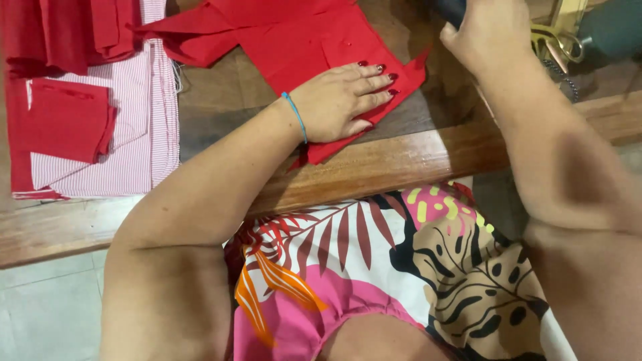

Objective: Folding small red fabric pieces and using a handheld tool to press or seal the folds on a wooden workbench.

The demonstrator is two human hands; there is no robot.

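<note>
My left hand (341,100) lies flat, fingers spread, on a red fabric piece (301,40) spread over the wooden table (401,160). It presses the cloth near its lower right corner. A blue band circles that wrist. My right hand (485,30) is at the top right, closed around a dark handle (449,9) that is mostly cut off by the frame edge.
A stack of red-and-white striped fabric (144,134) with folded red pieces (67,120) on it lies at the left. Yellow-handled scissors (552,37) and a dark cord sit at the top right. The table's front edge runs across the middle.
</note>
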